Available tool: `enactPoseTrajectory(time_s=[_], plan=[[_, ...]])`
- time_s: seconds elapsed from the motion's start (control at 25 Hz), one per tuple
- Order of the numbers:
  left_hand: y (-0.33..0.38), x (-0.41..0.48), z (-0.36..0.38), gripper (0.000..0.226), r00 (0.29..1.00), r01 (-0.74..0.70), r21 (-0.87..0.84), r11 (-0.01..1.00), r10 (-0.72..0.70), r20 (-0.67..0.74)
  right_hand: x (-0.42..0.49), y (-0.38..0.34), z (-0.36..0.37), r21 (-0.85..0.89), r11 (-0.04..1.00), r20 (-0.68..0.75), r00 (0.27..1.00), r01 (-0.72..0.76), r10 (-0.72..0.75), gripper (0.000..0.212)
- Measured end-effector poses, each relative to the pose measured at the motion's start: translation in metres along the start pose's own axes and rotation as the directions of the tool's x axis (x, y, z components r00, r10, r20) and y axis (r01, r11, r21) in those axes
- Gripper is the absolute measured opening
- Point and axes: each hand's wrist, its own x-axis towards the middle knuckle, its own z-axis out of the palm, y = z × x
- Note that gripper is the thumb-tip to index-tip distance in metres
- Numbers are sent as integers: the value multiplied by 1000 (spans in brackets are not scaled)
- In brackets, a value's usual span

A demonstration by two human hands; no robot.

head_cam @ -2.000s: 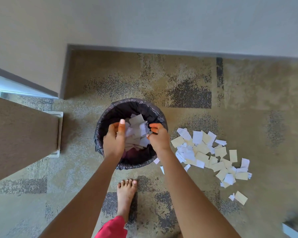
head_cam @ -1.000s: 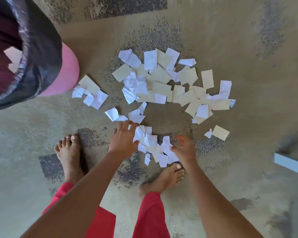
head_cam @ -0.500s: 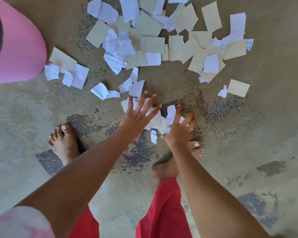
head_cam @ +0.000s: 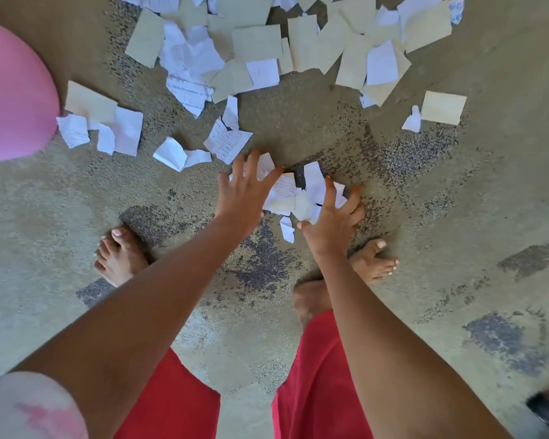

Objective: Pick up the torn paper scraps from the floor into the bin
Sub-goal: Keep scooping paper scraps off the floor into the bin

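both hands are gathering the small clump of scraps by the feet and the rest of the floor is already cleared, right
Not quite. Both hands, left hand and right hand, are gathering the small clump of scraps by the feet, but the rest of the floor is not cleared. The head view shows a large pile of paper scraps on the carpet beyond the hands.

light: bright, even daylight | shadows: soft | edges: wide-angle stretch, blurred corners | centre: sharp
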Motion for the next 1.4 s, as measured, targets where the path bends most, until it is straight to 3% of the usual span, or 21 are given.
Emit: enactPoseTrajectory(time_s=[0.2,0.36,0.52,0.72,0.88,1.08,1.16,1.28,1.4], plan=[[7,-1,-5,64,999,46,-182,982,-47,-3,-2,-16,1,21,998,-19,998,57,-57,93],[3,0,0,52,996,84,-306,948,-76,37,8,-13,-4,16,992,1,992,125,-126,93],[-1,4,-5,47,993,114,-402,908,-88,83,17,-21,-9,8,977,34,977,211,-211,70],[-14,6,-12,45,996,88,-504,859,-81,36,18,-26,-10,70,971,25,973,228,-230,43],[-35,1,-15,28,970,219,-679,701,-235,71,24,-22,-10,245,947,26,975,207,-220,19],[-63,-13,-22,26,924,311,-824,474,-352,147,5,-13,-14,511,859,-20,999,41,-36,30],[-67,-22,-20,28,923,299,-852,429,-355,145,-8,-10,-17,549,836,32,999,-19,1,30],[-60,-35,-7,35,967,244,-788,566,-203,154,-26,-10,-18,492,867,178,984,-74,-17,27],[-40,-44,7,30,995,35,-656,754,35,93,-39,-17,-5,368,928,239,970,-56,-36,33]])
